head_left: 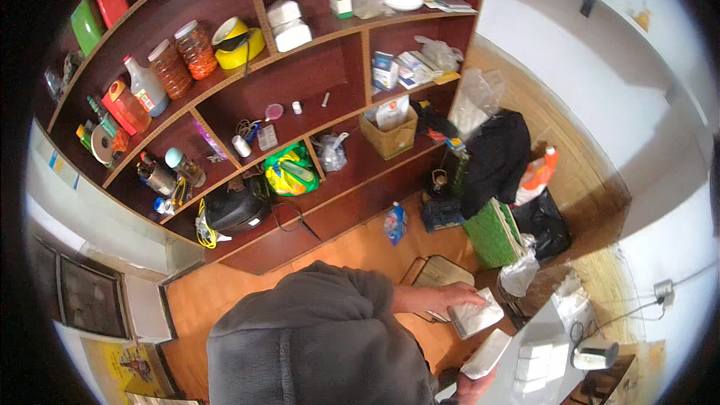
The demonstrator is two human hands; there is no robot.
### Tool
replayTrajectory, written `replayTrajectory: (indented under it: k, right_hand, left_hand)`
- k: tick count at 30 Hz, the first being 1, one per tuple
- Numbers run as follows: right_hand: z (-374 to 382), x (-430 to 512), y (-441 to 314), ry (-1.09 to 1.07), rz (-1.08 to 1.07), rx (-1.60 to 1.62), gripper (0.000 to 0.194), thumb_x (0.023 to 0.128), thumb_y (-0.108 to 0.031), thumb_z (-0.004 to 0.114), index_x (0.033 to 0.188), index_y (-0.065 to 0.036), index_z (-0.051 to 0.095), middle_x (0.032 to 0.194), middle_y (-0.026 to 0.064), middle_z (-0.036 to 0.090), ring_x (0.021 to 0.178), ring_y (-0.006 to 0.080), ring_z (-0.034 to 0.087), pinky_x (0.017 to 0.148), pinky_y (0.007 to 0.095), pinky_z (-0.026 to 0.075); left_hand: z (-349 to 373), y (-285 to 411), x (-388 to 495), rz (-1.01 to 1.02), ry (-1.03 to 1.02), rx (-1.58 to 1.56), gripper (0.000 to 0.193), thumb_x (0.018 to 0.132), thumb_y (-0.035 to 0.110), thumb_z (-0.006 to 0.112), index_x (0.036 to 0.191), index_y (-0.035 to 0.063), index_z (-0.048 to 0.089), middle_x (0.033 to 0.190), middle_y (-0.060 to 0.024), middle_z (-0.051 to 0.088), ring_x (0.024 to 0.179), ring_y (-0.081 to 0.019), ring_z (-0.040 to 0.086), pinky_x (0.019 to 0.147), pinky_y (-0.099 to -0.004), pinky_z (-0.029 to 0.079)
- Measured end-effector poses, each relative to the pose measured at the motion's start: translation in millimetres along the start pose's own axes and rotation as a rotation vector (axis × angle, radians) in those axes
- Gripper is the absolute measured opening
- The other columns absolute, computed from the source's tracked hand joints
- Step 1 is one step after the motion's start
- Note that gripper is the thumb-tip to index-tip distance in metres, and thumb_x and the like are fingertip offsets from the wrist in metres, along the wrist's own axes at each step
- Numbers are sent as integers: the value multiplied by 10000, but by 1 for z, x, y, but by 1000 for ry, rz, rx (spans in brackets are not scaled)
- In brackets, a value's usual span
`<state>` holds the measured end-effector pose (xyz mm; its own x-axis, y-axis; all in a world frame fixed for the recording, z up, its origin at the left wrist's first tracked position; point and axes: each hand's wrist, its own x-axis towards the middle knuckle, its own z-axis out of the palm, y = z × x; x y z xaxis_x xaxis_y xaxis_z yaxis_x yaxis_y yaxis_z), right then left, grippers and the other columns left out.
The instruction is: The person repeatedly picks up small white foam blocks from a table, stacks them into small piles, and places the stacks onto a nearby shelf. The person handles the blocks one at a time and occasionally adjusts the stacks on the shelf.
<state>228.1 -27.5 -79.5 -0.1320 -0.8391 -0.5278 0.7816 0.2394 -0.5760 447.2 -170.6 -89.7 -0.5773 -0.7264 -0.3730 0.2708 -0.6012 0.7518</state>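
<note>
My left hand [468, 296], reaching out from a dark grey sleeve, holds a white plastic-wrapped pack [478, 318], its fingers over the top edge. Lower down, my right hand [475, 387] grips a second, narrower white pack [488, 353] from beneath. The two packs are close together beside the edge of a pale grey table [509, 374]. Several similar white packs [541, 361] stand side by side on that tabletop, in bright light. Part of the right hand is cut off by the bottom of the view.
An electric kettle [596, 355] with a cord stands at the table's far side. A folding stool [441, 275] is on the wooden floor near my left arm. Green turf-like material [492, 236], bags and a black garment [498, 163] are piled beside a dark red shelf unit [315, 79] holding jars and boxes.
</note>
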Motion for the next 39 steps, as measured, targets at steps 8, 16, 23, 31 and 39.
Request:
replayTrajectory:
  k: [8, 16, 23, 31, 39]
  right_hand:
    - [122, 44, 26, -146, 114, -121, 272, 1004, -209, 449, 1195, -50, 560, 1012, 87, 658, 875, 224, 663, 750, 331, 550]
    - [193, 93, 39, -512, 247, -404, 429, 1015, -309, 447, 1308, -3, 518, 1137, 92, 655, 1007, 233, 639, 895, 392, 498]
    - [291, 87, 59, -662, 305, -439, 412, 984, -290, 514, 1252, 20, 558, 1135, 115, 655, 1008, 217, 643, 875, 366, 507]
    - [452, 57, 83, -814, 110, -648, 393, 931, -267, 588, 1193, 25, 604, 1093, 123, 677, 949, 215, 668, 848, 360, 539]
    - [648, 35, 150, -987, 0, -685, 445, 959, -334, 594, 1230, 20, 583, 1101, 117, 679, 952, 204, 663, 842, 351, 528]
  left_hand:
    - [-125, 39, -65, 84, 297, -245, 374, 893, 237, 687, 1185, 17, 612, 1026, -93, 702, 892, -207, 695, 765, -352, 555]
    - [-136, 24, -172, 411, 463, -239, 357, 921, 164, 656, 1232, 6, 580, 1104, -109, 687, 975, -228, 686, 836, -386, 564]
    - [-150, 13, -229, 276, 717, -553, 313, 926, 196, 632, 1178, 11, 615, 1033, -117, 688, 936, -249, 677, 801, -388, 541]
    - [-199, 31, -265, 310, 653, -424, 394, 914, 163, 655, 1242, -32, 561, 1113, -109, 670, 968, -213, 673, 844, -357, 549]
    - [-266, 72, -345, 370, 659, -362, 336, 911, 170, 656, 1203, 12, 602, 1044, -77, 680, 911, -179, 674, 785, -335, 554]
